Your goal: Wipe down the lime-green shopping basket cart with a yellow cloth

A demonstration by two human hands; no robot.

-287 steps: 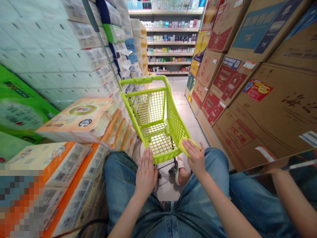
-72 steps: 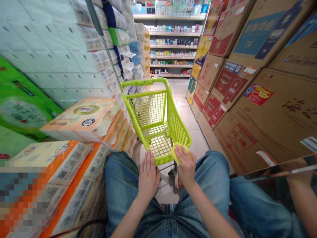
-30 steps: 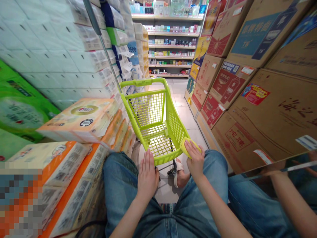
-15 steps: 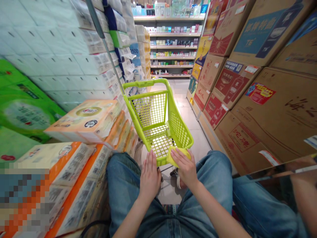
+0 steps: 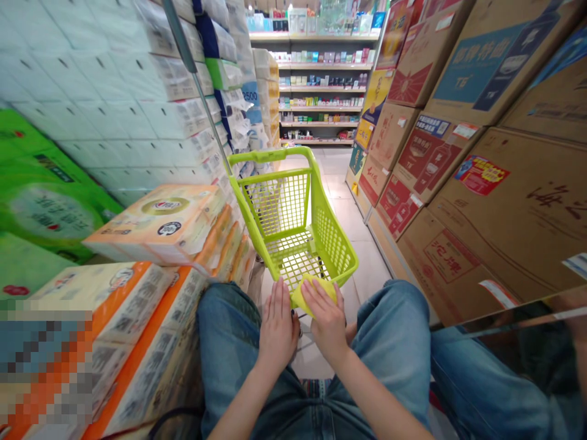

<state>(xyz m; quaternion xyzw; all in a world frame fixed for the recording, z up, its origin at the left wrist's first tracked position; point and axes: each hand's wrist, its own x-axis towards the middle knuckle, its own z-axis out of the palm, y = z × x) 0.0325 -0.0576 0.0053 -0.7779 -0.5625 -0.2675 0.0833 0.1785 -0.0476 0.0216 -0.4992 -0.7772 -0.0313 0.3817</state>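
A lime-green plastic shopping cart point(image 5: 334, 235) with lattice walls stands before my knees, its basket bare inside. My left hand point(image 5: 277, 324) lies on the cart's near left corner, fingers straight and side by side; its palm side is hidden. In my right hand point(image 5: 328, 315) is a folded yellow cloth point(image 5: 300, 298), pressed onto the near rim just right of the left hand. The fingers lie over the cloth, and the thumb is mostly hidden.
Packs of tissue paper point(image 5: 156, 214) are piled on the left, close to my knee. Cardboard cartons point(image 5: 495, 189) form a wall on the right. A shelf of small goods point(image 5: 321, 88) closes the aisle's far end. A grey pole point(image 5: 183, 46) rises at the cart's left.
My right hand has slid left along the near rim with the yellow cloth, closer to my left hand. The left hand and the cart have hardly moved.
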